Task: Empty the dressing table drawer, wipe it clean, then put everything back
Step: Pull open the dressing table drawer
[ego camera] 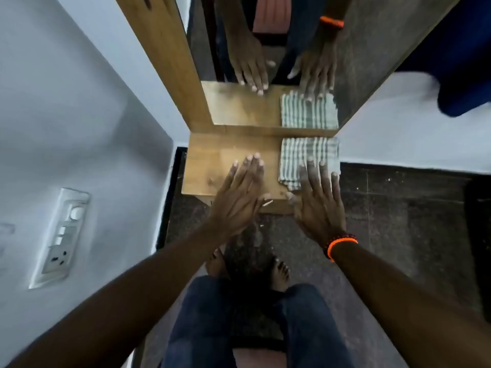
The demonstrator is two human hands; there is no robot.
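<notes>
A small wooden dressing table top (212,160) juts out below a tall mirror (265,49). A folded green-and-white striped cloth (305,152) lies on its right part. My left hand (239,200) is flat with straight fingers over the bare wood at the middle. My right hand (317,200), with an orange band at the wrist, has straight fingers whose tips lie on the near edge of the cloth. No drawer front shows from this angle; it is hidden under the top.
The mirror reflects both hands and the cloth. A white wall with a switch and socket panel (62,235) runs along the left. Dark speckled floor (398,221) spreads to the right and below, where my bare feet (279,272) and blue trousers show.
</notes>
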